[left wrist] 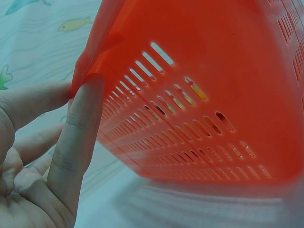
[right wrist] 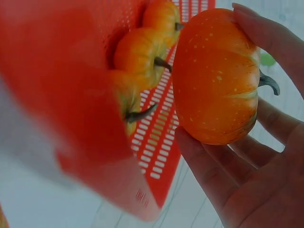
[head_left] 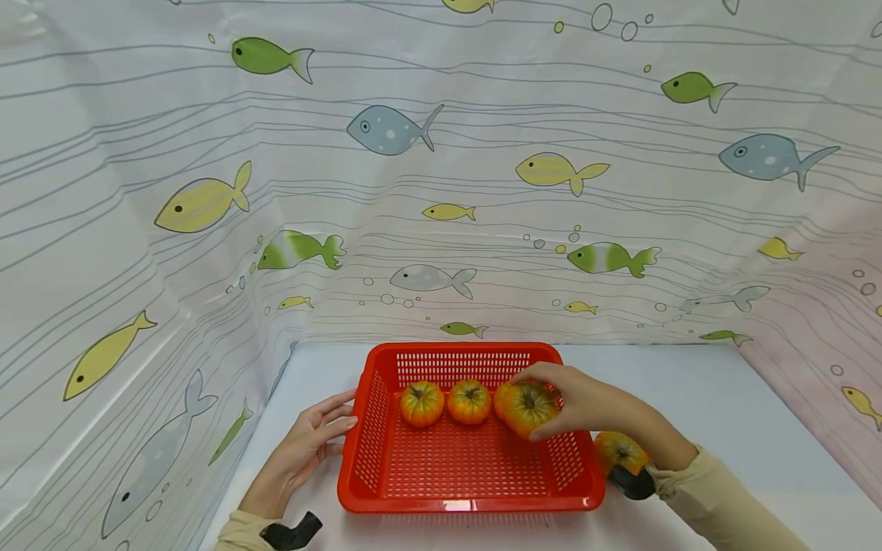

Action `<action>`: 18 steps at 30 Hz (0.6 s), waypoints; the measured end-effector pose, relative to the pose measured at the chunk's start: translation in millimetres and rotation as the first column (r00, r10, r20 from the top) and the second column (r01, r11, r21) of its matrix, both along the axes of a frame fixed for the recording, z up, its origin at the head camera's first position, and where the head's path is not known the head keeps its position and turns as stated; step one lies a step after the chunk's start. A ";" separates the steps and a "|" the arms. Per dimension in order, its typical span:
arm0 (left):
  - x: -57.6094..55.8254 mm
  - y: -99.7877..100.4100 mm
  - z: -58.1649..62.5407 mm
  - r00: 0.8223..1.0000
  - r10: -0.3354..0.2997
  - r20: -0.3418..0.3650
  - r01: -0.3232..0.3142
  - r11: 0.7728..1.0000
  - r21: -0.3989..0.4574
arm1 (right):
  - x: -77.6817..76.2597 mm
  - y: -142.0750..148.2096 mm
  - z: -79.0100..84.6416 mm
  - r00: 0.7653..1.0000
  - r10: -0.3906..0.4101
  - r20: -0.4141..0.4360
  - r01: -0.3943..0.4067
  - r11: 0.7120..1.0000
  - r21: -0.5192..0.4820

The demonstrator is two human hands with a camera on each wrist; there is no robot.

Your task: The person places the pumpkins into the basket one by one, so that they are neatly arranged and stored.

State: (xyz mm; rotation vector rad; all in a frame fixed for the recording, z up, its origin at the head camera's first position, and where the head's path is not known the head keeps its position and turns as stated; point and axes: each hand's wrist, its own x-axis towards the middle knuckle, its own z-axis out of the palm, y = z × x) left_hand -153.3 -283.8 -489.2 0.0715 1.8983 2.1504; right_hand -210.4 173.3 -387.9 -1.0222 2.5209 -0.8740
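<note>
My right hand (head_left: 575,398) grips a small orange pumpkin (head_left: 530,407) by its sides, over the right part of a red plastic basket (head_left: 471,505). In the right wrist view this pumpkin (right wrist: 216,78) sits between thumb and fingers, its curved stem toward the palm. Inside the basket stand an orange pumpkin (head_left: 422,404) at left, a second pumpkin (head_left: 469,402) beside it and a third pumpkin (head_left: 502,399), partly hidden behind the held one. My left hand (head_left: 306,444) is at the basket's left side, pinching its rim (left wrist: 84,61) between thumb and finger.
Another pumpkin (head_left: 616,450) lies on the white table (head_left: 668,390) right of the basket, partly covered by the right wrist and its black strap mount (head_left: 632,483). A white curtain (head_left: 482,229) printed with fish encloses the back and sides.
</note>
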 end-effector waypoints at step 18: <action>0.4 0.3 -1.0 1.000 -0.004 -0.002 0.004 1.000 0.020 | -1.7 -48.7 -3.1 0.995 0.100 -0.006 -0.100 0.993 0.061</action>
